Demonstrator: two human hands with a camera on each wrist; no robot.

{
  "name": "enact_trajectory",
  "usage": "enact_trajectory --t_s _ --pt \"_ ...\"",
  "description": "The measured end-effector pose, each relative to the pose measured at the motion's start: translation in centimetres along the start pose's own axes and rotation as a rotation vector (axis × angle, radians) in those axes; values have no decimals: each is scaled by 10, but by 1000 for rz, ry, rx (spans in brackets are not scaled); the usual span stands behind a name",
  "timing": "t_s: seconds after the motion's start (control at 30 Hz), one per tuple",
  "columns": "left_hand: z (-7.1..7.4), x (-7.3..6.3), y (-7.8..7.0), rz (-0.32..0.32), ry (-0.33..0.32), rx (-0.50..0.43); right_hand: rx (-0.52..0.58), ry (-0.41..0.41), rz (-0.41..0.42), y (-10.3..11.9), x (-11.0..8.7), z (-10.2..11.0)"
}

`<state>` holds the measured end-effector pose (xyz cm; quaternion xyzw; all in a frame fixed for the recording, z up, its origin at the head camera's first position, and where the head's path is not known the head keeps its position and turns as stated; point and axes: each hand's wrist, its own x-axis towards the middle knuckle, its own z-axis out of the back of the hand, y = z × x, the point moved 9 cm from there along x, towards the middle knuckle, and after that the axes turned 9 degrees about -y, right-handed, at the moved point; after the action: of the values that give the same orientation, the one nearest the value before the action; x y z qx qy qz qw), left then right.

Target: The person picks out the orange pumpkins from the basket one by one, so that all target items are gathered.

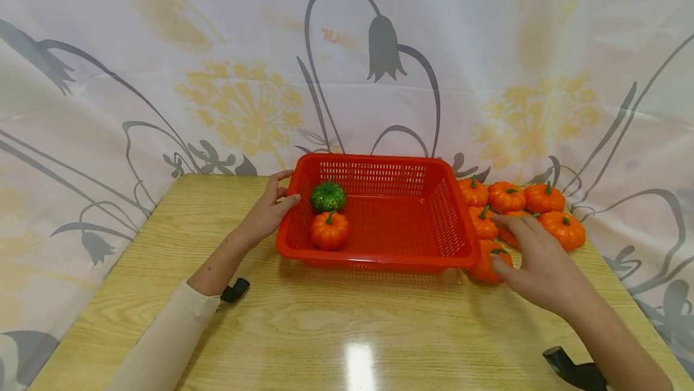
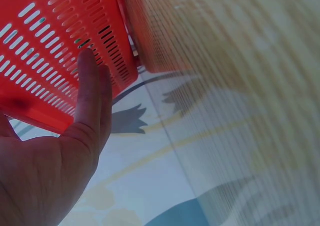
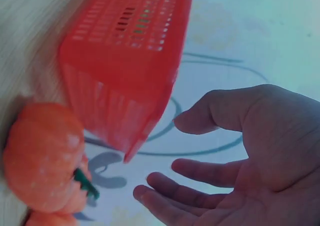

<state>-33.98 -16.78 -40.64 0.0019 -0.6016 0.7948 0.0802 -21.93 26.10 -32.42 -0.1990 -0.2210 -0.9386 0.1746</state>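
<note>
A red plastic basket [image 1: 374, 260] with slotted walls stands on the table. Inside it, at the left end, are a green pumpkin [image 1: 328, 196] and an orange pumpkin [image 1: 330, 231]. My left hand [image 1: 269, 209] holds the basket's left end, thumb over the rim and fingers along the slotted outer wall. To the right of the basket, several orange pumpkins [image 1: 562, 231] with green stems sit close together. Over them hovers my right hand [image 1: 542, 261], its thumb and fingers spread apart with nothing between them. The hand partly hides the pumpkins beneath it.
The wooden table [image 1: 325, 325] ends at a patterned cloth backdrop [image 1: 347, 78] close behind the basket. Black curved objects [image 1: 575, 370] show beside each forearm in the head view.
</note>
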Motion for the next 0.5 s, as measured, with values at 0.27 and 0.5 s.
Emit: enact_trajectory --t_s 0.27,0.5 --pt "-1 0 1 3 5 -9 83 11 18 31 11 -5" --pt "0 0 1 8 5 -6 109 41 35 61 26 -21"
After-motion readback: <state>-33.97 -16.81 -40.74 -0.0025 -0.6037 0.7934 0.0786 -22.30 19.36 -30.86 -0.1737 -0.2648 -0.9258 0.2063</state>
